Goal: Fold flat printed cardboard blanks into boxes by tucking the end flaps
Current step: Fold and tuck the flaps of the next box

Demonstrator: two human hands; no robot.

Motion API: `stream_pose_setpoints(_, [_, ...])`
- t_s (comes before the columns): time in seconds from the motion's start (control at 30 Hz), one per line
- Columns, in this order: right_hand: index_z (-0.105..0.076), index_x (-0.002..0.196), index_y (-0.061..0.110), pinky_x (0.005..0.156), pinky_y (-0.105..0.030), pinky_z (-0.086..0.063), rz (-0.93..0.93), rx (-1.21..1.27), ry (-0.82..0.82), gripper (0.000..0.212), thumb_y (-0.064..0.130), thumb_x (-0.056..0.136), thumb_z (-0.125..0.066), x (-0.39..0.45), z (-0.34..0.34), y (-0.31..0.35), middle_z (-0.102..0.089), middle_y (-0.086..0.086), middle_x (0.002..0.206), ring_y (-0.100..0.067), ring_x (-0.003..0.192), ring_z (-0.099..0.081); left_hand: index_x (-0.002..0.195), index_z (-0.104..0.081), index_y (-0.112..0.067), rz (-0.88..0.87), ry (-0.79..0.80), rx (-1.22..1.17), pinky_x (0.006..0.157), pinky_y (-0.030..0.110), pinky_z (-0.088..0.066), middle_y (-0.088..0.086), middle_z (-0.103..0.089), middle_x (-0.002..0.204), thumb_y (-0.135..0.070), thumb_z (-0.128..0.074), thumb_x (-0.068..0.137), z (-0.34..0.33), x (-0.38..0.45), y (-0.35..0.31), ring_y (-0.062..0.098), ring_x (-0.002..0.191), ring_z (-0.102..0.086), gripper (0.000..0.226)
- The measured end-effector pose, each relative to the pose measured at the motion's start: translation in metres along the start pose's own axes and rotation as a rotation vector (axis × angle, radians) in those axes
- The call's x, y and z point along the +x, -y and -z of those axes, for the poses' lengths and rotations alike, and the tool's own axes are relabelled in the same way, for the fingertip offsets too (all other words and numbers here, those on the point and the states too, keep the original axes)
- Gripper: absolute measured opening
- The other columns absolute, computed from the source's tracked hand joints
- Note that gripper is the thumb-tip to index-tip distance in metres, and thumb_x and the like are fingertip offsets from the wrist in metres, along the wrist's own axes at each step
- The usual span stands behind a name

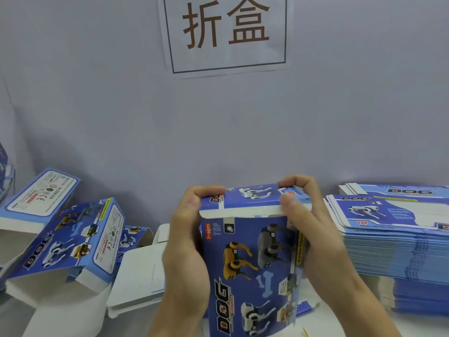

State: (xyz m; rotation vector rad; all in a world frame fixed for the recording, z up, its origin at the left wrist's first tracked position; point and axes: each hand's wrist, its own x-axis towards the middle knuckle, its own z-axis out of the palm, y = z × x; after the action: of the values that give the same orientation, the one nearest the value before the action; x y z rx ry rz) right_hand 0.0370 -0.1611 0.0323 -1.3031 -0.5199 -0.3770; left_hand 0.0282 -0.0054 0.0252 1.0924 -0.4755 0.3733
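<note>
box: we've got it held upright-ish in the middle of the scene, between both hands, long axis running from near us to the far end
far flap: bent over the far end, white edge not yet tucked in
left hand: wrapped round the left side, fingertips curled over the flap's left corner
right hand: gripping the right side, fingers hooked over the flap's right corner, thumb on it
nearer hand: pretty much equal, we reckon the tuck goes straight down
flat blanks: stacked just right
done boxes: lying to the left
</note>
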Motion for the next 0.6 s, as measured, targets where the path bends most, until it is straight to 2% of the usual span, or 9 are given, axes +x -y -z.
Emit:
stream_pose_setpoints(0.1, [-0.054, 0.106, 0.031, 0.057, -0.032, -0.056, 0.009, -0.055, -0.025, 0.036, 0.053, 0.08, -0.062, -0.003, 0.0, -0.002, -0.07, -0.011, 0.086, -0.027, 0.075, -0.073, 0.103, -0.064, -0.034, -0.039, 0.018, 0.095, 0.06, 0.035, -0.061, 0.008, -0.072, 0.103, -0.04, -0.065, 0.082, -0.003, 0.003, 0.003, 0.032, 0.093, -0.073, 0.022])
stream_pose_setpoints(0.27, [-0.06, 0.107, 0.031, 0.07, -0.056, -0.058, 0.047, -0.068, -0.051, 0.041, 0.056, 0.076, -0.062, -0.002, -0.001, -0.003, -0.07, -0.019, 0.096, -0.041, 0.084, -0.071, 0.108, -0.062, -0.038, -0.085, 0.014, 0.143, 0.057, 0.031, -0.06, 0.006, -0.071, 0.105, -0.041, -0.055, 0.087, -0.002, 0.004, 0.005, 0.031, 0.096, -0.073, 0.022])
stream_pose_setpoints(0.37, [-0.062, 0.101, 0.027, 0.067, -0.049, -0.057, 0.034, 0.018, -0.023, 0.032, 0.047, 0.076, -0.064, -0.001, 0.001, -0.003, -0.069, -0.016, 0.081, -0.037, 0.079, -0.071, 0.1, -0.065, -0.034, -0.082, 0.009, 0.119, 0.057, 0.031, -0.06, 0.003, -0.073, 0.1, -0.036, -0.055, 0.087, -0.001, 0.003, 0.007, 0.03, 0.094, -0.074, 0.016])
stream_pose_setpoints(0.4, [-0.062, 0.099, 0.026, 0.064, -0.046, -0.056, 0.024, 0.044, -0.023, 0.031, 0.044, 0.075, -0.064, -0.001, 0.001, -0.003, -0.065, -0.019, 0.076, -0.036, 0.075, -0.069, 0.098, -0.066, -0.033, -0.081, 0.023, 0.098, 0.057, 0.031, -0.06, 0.001, -0.073, 0.098, -0.033, -0.054, 0.088, 0.0, 0.003, 0.007, 0.028, 0.093, -0.074, 0.015])
stream_pose_setpoints(0.43, [-0.062, 0.098, 0.024, 0.062, -0.043, -0.055, 0.015, 0.065, -0.023, 0.03, 0.042, 0.074, -0.064, 0.0, 0.002, -0.002, -0.063, -0.023, 0.076, -0.034, 0.073, -0.067, 0.096, -0.067, -0.032, -0.082, 0.045, 0.085, 0.058, 0.03, -0.06, -0.003, -0.073, 0.097, -0.03, -0.053, 0.089, 0.0, 0.003, 0.007, 0.026, 0.092, -0.074, 0.015])
stream_pose_setpoints(0.5, [-0.062, 0.095, 0.021, 0.056, -0.034, -0.056, 0.002, 0.107, -0.01, 0.022, 0.033, 0.077, -0.063, 0.0, 0.004, -0.003, -0.067, -0.012, 0.076, -0.028, 0.071, -0.07, 0.096, -0.068, -0.031, -0.076, 0.097, 0.062, 0.059, 0.03, -0.06, -0.005, -0.074, 0.099, -0.026, -0.052, 0.09, 0.0, 0.002, 0.005, 0.024, 0.092, -0.075, 0.017])
stream_pose_setpoints(0.6, [-0.064, 0.09, 0.018, 0.05, -0.029, -0.055, -0.037, 0.166, 0.029, 0.011, 0.023, 0.082, -0.058, -0.002, 0.008, 0.0, -0.069, -0.005, 0.085, -0.027, 0.077, -0.073, 0.093, -0.071, -0.03, -0.039, 0.115, 0.028, 0.064, 0.031, -0.06, -0.009, -0.069, 0.117, -0.032, -0.061, 0.084, 0.004, 0.003, 0.005, 0.025, 0.106, -0.071, 0.014])
